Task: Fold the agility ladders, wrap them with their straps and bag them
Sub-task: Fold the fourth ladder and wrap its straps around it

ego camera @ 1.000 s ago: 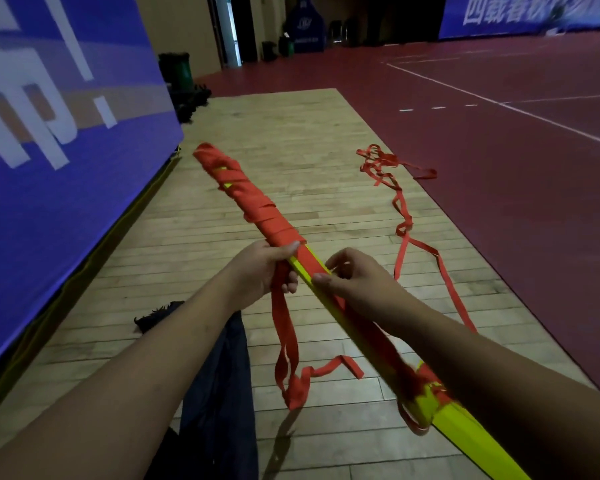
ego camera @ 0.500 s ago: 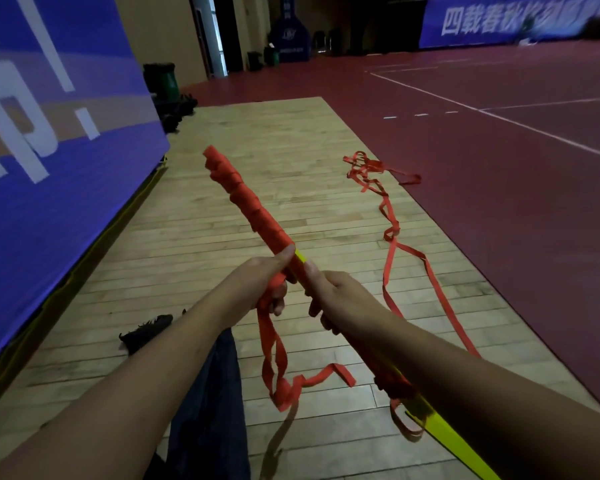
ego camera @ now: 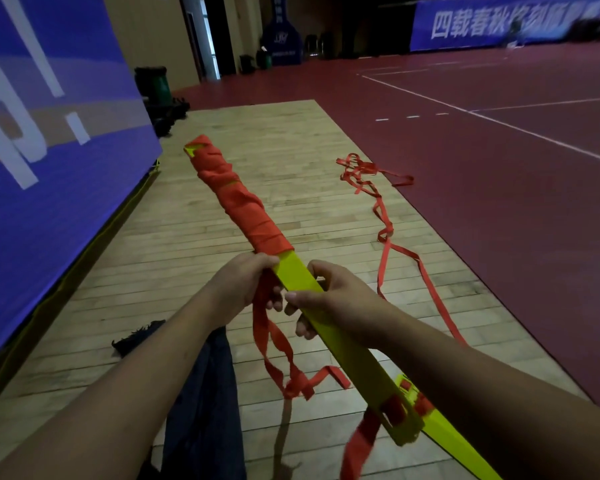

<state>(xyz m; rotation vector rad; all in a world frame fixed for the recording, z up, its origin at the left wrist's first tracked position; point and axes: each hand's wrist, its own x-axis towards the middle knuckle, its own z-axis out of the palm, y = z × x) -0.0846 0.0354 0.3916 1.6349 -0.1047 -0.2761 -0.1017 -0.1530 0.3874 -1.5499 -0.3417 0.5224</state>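
A folded bundle of yellow ladder rungs [ego camera: 347,336] runs diagonally from the lower right up to the centre. Its far half is wound in red strap [ego camera: 236,199]. My left hand [ego camera: 246,282] grips the strap where the winding ends, and a loose red strap tail [ego camera: 274,351] hangs below it. My right hand [ego camera: 336,299] grips the bare yellow rungs just behind the left. More red strap [ego camera: 383,220] trails loose over the wooden floor to the right.
A blue banner wall [ego camera: 49,150] stands along the left. A dark bag or cloth [ego camera: 201,393] lies on the wooden floor [ego camera: 174,258] under my arms. Red court floor [ego camera: 499,185] spreads to the right. A green bin [ego camera: 155,84] stands at the far left.
The bundle has turned so its flat yellow face shows between my hands. My right hand has shifted its grip back along the rungs. The hanging strap tail has swung a little.
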